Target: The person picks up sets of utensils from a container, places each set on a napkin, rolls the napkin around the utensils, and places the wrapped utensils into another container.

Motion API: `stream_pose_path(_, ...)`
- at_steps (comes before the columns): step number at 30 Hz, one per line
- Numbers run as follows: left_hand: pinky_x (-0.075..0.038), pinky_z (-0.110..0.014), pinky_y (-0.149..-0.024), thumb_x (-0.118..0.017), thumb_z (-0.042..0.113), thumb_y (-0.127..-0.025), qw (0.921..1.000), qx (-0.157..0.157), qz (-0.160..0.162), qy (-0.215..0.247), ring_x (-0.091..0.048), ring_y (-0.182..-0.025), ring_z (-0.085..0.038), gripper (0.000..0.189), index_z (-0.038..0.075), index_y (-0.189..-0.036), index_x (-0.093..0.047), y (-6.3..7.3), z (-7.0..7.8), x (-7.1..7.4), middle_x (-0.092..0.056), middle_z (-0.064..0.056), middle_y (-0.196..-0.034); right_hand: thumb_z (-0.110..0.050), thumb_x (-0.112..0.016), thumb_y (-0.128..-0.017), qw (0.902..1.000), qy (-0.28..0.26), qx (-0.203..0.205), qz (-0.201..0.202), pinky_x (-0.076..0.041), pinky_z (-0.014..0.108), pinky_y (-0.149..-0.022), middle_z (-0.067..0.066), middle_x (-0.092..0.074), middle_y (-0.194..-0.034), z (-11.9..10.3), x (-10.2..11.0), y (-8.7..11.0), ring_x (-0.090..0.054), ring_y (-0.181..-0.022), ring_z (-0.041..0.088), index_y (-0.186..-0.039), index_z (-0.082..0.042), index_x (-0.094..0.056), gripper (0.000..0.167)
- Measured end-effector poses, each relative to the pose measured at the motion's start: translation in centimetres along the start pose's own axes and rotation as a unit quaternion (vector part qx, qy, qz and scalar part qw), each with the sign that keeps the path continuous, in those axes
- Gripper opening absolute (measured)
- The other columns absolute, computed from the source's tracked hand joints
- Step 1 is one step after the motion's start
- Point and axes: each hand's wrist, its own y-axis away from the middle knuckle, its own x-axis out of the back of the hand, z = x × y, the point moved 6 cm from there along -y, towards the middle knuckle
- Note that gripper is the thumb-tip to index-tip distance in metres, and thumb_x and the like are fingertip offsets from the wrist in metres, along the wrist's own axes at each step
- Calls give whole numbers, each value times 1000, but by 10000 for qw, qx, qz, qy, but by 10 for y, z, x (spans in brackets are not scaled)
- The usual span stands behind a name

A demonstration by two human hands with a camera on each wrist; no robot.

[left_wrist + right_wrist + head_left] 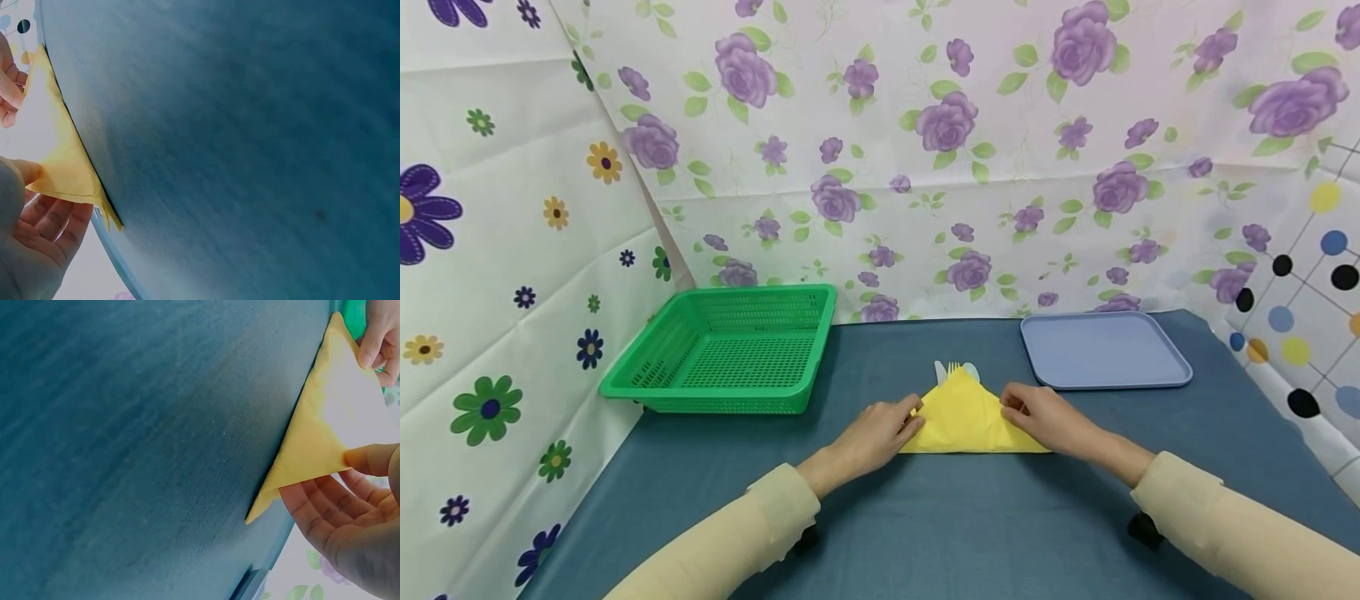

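Note:
A yellow napkin (962, 421), folded into a triangle, lies on the table with its point facing away. Out past that point show the tips of a white knife (940, 372), a yellow fork (953, 367) and a pale spoon (972, 372); the napkin hides the rest of them. My left hand (867, 435) pinches the napkin's left slanted edge, thumb on top and fingers underneath in the left wrist view. On the opposite slanted edge, my right hand (1062, 423) pinches the napkin the same way, as the right wrist view shows.
A green plastic basket (715, 400) stands at the back left of the blue-covered table (925, 533). At the back right lies a flat blue-grey tray (1105, 350). Flowered cloth (880, 158) hangs behind the table, with more patterned cloth on both sides.

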Motion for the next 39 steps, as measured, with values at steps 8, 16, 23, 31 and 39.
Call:
stream_pose_path(8,-43,-23,-56,-56,23,-110,9998,178,63,95,-51,-58,-8,19,8,-120,-63,-4,-1,-2,-52,6,-70,-7,-64,-104,9999,6,-108,-68,-50,29,-66,1,-68,-91,3,-3,-5,-58,-75,11,-101,-6,-68,5)
stream_pose_path(16,-50,-24,-62,-58,21,-110,9974,493,39,531,-58,-67,-7,22,9,-127,-63,-5,-7,-3,-69,-3,-92,-7,-65,-103,9997,-62,-181,-161,-47,29,-64,1,-66,-87,5,-4,-11,-53,-72,13,-97,-6,-69,7)
stream_pose_path(23,-57,-30,-77,-58,20,-110,9966,580,23,590,-67,-93,-15,36,11,-144,-52,-3,-7,-3,-68,-8,-116,-6,-66,-102,9990,-162,-230,-339,-48,30,-66,1,-66,-86,9,-6,-15,-54,-74,14,-97,-5,-70,7)
stream_pose_path(31,-49,-36,-108,-58,15,-108,9965,-621,-28,-559,-57,-129,-21,33,11,-141,-59,0,18,-6,-55,-6,-141,-6,-66,-102,9974,-257,-397,-546,-46,32,-66,2,-65,-87,14,-8,-18,-52,-74,15,-97,-5,-70,7)
stream_pose_path(39,-36,-27,-119,-47,11,-113,9798,-1474,-958,-950,-42,-149,-17,39,12,-151,-54,1,44,-21,-46,-6,-160,-5,-68,-100,9968,-86,-486,-621,-46,31,-64,3,-64,-84,16,-12,-23,-52,-71,15,-94,-4,-70,7)
